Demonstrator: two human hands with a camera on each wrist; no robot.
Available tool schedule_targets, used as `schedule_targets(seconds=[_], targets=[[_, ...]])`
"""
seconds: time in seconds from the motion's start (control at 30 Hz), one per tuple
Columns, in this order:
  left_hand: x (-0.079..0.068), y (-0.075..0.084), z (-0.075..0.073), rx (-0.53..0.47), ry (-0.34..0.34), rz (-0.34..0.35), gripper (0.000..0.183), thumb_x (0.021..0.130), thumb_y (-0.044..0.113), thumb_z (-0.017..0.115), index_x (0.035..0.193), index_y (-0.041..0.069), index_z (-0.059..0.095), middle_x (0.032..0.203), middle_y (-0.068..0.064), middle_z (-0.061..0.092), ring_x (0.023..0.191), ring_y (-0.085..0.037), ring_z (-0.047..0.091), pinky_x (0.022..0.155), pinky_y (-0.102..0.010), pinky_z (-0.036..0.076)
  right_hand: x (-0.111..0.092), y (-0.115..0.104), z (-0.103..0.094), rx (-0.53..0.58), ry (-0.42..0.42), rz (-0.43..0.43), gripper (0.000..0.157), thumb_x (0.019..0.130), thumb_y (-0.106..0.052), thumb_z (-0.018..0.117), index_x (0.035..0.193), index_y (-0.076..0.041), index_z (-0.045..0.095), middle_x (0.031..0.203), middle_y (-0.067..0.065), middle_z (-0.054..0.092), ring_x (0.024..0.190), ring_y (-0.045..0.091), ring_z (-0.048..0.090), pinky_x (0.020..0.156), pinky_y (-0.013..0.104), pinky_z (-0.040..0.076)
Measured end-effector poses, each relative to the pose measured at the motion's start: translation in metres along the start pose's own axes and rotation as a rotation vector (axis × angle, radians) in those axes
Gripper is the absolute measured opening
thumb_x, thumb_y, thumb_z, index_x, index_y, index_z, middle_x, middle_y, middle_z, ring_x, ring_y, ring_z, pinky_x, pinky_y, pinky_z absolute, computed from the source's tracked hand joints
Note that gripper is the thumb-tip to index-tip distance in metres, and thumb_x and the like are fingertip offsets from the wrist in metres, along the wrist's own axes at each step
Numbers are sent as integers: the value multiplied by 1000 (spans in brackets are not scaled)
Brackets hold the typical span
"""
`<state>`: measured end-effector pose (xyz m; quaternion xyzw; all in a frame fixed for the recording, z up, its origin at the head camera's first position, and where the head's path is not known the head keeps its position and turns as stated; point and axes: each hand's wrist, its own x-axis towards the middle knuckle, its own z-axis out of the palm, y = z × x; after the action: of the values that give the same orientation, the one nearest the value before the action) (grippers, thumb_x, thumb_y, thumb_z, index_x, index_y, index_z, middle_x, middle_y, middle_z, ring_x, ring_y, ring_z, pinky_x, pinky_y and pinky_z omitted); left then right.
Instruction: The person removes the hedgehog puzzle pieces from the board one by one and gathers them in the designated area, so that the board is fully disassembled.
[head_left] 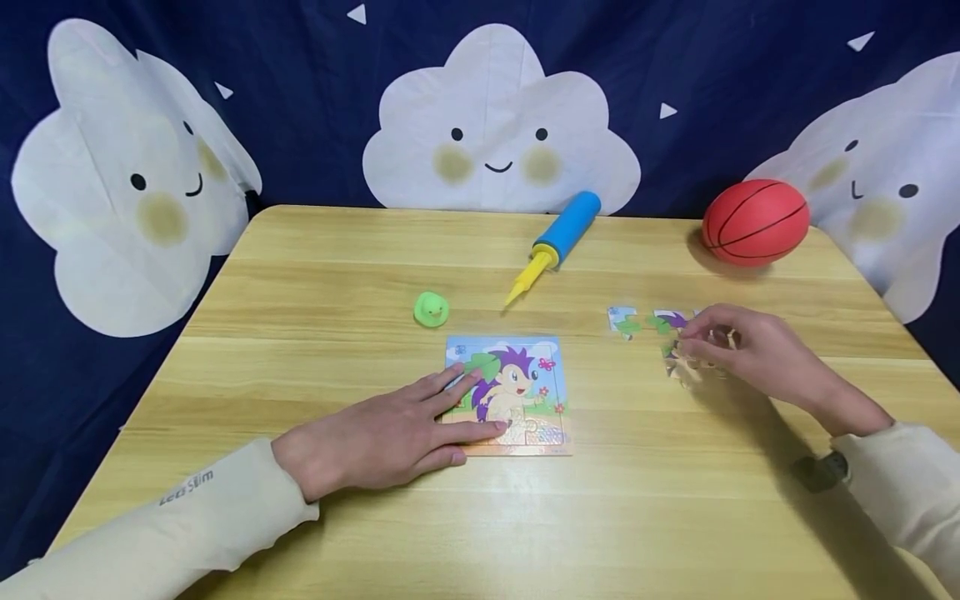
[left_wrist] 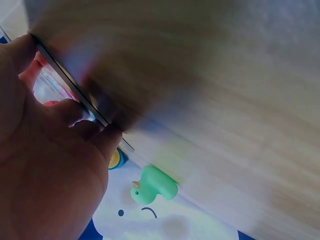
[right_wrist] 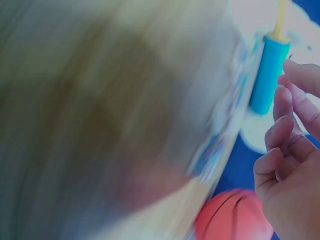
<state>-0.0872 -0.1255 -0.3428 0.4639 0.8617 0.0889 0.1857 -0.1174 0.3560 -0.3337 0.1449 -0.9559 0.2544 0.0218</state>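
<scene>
My left hand (head_left: pixel 382 433) lies palm down with spread, straight fingers across the left side of a jigsaw puzzle board (head_left: pixel 551 396) with a purple-spined hedgehog on it. In the left wrist view, its fingertips sit along the thin edge of the board (left_wrist: pixel 75 90). Off to the right, my right hand (head_left: pixel 750 346) hovers with bent fingers over loose puzzle pieces (head_left: pixel 621 321), partly covering them. The right wrist view shows the fingers (right_wrist: pixel 280 130) loosely curled, thumb and index tips close together and nothing visible between them. Pieces (right_wrist: pixel 212 155) appear blurred on the tabletop beyond.
A small green duck (head_left: pixel 431 309) sits just behind the puzzle board. Farther back lies a blue and yellow hand pump (head_left: pixel 566 229), its nozzle toward me. A red ball (head_left: pixel 756 223) with black lines is at the table's back right corner. A cloud-patterned curtain (head_left: pixel 315 100) hangs behind the wooden table.
</scene>
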Motion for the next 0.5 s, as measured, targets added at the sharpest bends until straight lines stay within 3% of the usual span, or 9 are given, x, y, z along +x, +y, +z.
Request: schedule_targets(seconds=[0.23, 0.5], targets=[[-1, -1, 3, 9, 14, 14, 50, 119, 43, 40, 169, 44, 38, 184, -13, 13, 171, -37, 10, 135, -57, 27, 10, -59, 20, 75, -42, -134, 12, 96, -13, 85, 102, -23, 80, 88, -12, 68, 80, 9, 56, 66, 23, 45], [-6, -2, 1, -14, 2, -16, 50, 119, 48, 38, 168, 51, 34, 185, -11, 6, 172, -37, 3, 135, -59, 26, 32, -116, 57, 181, -196, -136, 8, 101, -13, 80, 108, -17, 81, 94, -10, 72, 87, 14, 62, 74, 26, 53]])
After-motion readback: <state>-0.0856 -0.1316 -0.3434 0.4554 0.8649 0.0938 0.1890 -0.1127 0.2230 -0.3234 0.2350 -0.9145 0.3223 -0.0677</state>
